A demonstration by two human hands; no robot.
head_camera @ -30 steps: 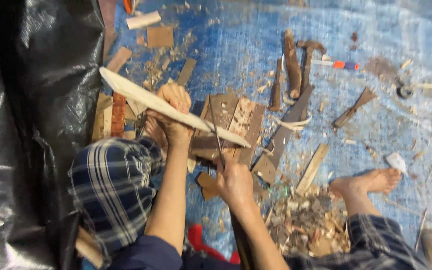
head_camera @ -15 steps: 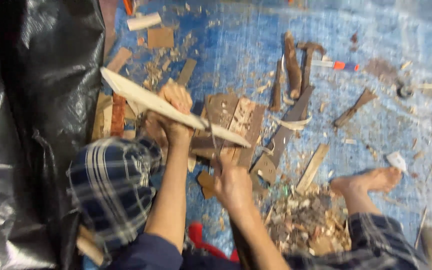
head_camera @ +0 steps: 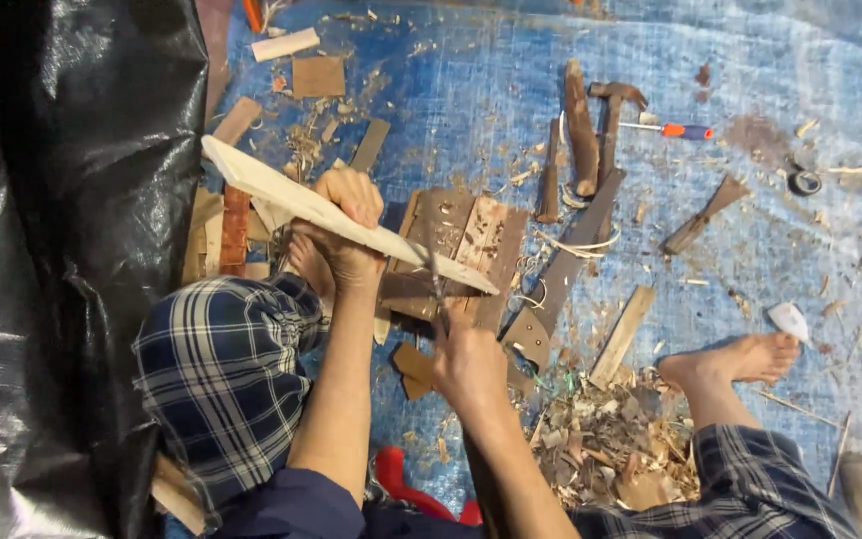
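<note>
My left hand [head_camera: 351,225] grips a long pale wooden piece [head_camera: 261,185] that slants from upper left down to a pointed tip near the centre. My right hand [head_camera: 471,359] is shut on a thin blade tool [head_camera: 435,284], whose tip rests against the lower edge of the pale piece. Under the tip lies a dark wooden block [head_camera: 461,245] made of several planks. My bare left foot [head_camera: 303,262] sits beside the block and my bare right foot [head_camera: 740,359] rests on the blue tarp at the right.
Blue tarp [head_camera: 511,80] covers the floor, black plastic sheet [head_camera: 52,200] hangs at left. A hammer [head_camera: 613,110], a screwdriver with orange handle [head_camera: 672,130], brown sticks [head_camera: 579,125], wood scraps [head_camera: 316,75] and a heap of shavings [head_camera: 611,449] lie around. A red object [head_camera: 401,479] lies between my legs.
My right hand with the blade has shifted slightly down along the pale piece. The left hand keeps the same hold.
</note>
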